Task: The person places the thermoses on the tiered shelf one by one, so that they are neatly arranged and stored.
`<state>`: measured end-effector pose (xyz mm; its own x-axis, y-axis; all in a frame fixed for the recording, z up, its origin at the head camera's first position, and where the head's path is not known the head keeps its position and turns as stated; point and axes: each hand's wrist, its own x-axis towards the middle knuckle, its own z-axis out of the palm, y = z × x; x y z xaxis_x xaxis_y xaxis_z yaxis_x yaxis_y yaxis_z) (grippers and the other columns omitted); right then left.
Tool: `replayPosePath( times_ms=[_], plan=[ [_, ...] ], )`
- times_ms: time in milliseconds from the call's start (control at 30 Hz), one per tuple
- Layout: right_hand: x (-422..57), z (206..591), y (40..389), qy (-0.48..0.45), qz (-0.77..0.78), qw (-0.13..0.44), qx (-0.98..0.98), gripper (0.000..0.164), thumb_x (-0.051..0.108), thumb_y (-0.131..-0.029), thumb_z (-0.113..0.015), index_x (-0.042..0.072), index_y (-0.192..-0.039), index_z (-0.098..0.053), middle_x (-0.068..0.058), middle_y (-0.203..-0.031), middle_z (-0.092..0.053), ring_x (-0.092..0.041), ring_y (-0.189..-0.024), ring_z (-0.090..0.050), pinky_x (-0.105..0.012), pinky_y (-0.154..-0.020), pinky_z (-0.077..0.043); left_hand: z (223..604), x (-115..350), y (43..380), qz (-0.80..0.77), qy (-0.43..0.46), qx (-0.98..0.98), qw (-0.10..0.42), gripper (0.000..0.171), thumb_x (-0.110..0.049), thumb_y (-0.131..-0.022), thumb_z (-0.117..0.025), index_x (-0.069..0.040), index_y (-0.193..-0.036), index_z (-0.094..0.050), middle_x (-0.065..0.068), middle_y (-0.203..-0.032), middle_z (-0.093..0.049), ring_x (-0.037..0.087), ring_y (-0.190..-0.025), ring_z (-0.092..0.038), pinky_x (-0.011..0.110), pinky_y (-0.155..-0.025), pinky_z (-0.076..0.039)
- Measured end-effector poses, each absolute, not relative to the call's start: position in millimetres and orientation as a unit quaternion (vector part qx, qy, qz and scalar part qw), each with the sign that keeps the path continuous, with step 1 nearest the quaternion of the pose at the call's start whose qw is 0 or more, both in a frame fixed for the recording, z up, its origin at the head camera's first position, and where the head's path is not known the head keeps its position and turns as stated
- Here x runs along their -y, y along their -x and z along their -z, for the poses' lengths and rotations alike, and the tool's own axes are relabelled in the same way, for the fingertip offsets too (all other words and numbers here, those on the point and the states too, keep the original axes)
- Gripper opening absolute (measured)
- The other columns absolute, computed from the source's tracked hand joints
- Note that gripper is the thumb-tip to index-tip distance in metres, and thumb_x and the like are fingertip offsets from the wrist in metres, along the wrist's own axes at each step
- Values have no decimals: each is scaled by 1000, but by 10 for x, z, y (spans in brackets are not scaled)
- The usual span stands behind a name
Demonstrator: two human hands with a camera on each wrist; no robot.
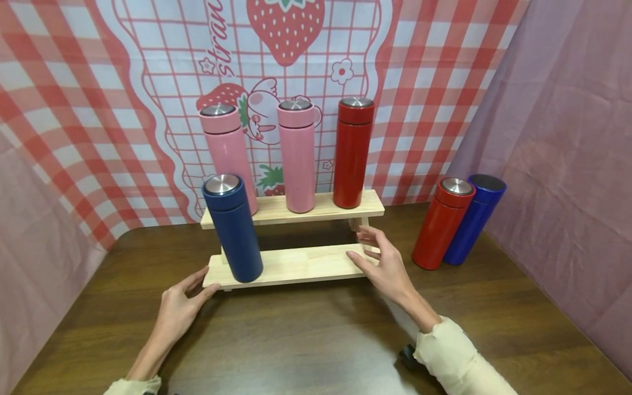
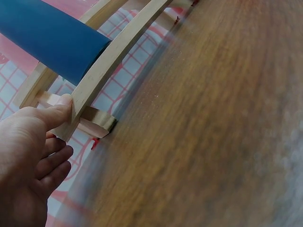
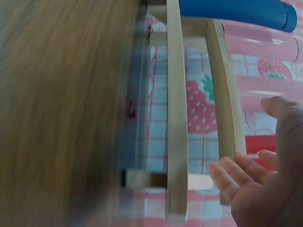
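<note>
A two-step wooden stand (image 1: 311,264) stands on the table. My left hand (image 1: 179,308) pinches the left end of its lower step; in the left wrist view the thumb (image 2: 60,111) lies on the board's edge, the other fingers lower down. Close to that hand, a dark blue thermos bottle (image 1: 233,236) stands on the lower step. My right hand (image 1: 387,267) hovers by the step's right end, fingers apart and holding nothing. Along the upper step are two pink thermos bottles, one at left (image 1: 228,151) and one mid-step (image 1: 298,159), and a red thermos bottle (image 1: 353,156) at right.
Right of the stand, another red bottle (image 1: 439,230) stands on the brown table (image 1: 296,340), partly in front of a bright blue bottle (image 1: 476,225). A strawberry-print checked cloth (image 1: 424,71) hangs behind, with a plain pinkish cloth (image 1: 558,181) at the right side.
</note>
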<state>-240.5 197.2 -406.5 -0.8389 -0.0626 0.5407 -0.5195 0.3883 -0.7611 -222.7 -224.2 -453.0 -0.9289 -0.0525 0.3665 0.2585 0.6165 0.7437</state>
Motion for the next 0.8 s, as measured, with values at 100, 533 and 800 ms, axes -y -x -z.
replayPosePath(
  times_ms=[100,533,800],
  plan=[
    [-2089,4078,2376,-169,-522,222,806,57,4,-89,-82,-4,-139,-54,-25,-127,-64,-43,-118,-62,-57,-92,-54,4532,2245,2227,435,59,881,179,54,-24,-94,-80,6,-136,-64,24,-125,-68,34,-119,-63,-1,-88,-31],
    [-2570,4098,2262,-122,-472,264,832,53,4,-93,-78,-3,-139,-53,-20,-126,-65,-33,-114,-64,-27,-91,-55,4530,2249,2218,434,59,881,178,54,-24,-94,-80,6,-136,-64,25,-125,-68,35,-119,-63,-1,-88,-30],
    [-2757,4101,2174,-101,-465,279,834,53,5,-93,-78,-2,-140,-53,-20,-125,-66,1,-110,-59,-16,-89,-51,4533,2246,2220,432,56,883,175,55,-25,-95,-80,6,-137,-64,25,-126,-67,35,-120,-63,0,-89,-30]
  ],
)
